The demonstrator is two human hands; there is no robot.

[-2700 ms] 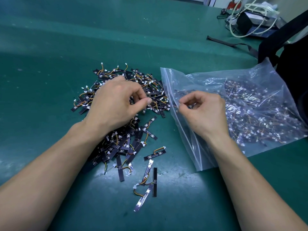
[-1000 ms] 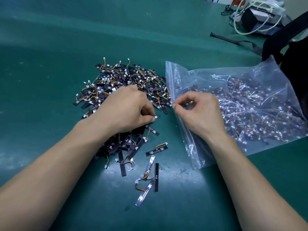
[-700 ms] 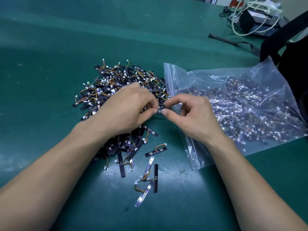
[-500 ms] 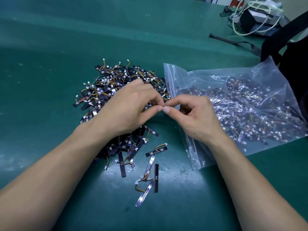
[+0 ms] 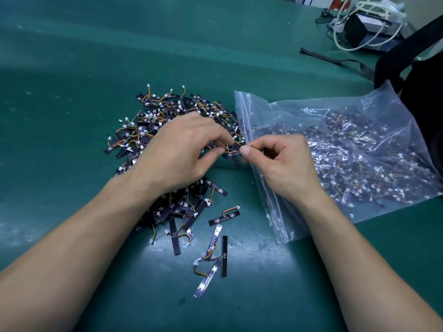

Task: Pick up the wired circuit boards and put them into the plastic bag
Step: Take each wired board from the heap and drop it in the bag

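Note:
A heap of small black wired circuit boards point(image 5: 165, 111) lies on the green table, with loose ones trailing toward me point(image 5: 224, 218). To its right lies a clear plastic zip bag point(image 5: 347, 149) that holds many boards, its mouth facing the heap. My left hand point(image 5: 177, 154) hovers over the heap and pinches one end of a circuit board point(image 5: 233, 150). My right hand point(image 5: 280, 164) is at the bag's mouth and pinches the other end of that same board between thumb and forefinger.
A black bag with straps point(image 5: 422, 75) sits at the right edge behind the plastic bag. At the back right a dark box wrapped in white cable point(image 5: 369, 25) stands. A dark strap point(image 5: 335, 59) lies on the table.
My left hand picked a board from the heap and brought it to my right hand. My right hand came from the bag's mouth to meet it; both now hold the board.

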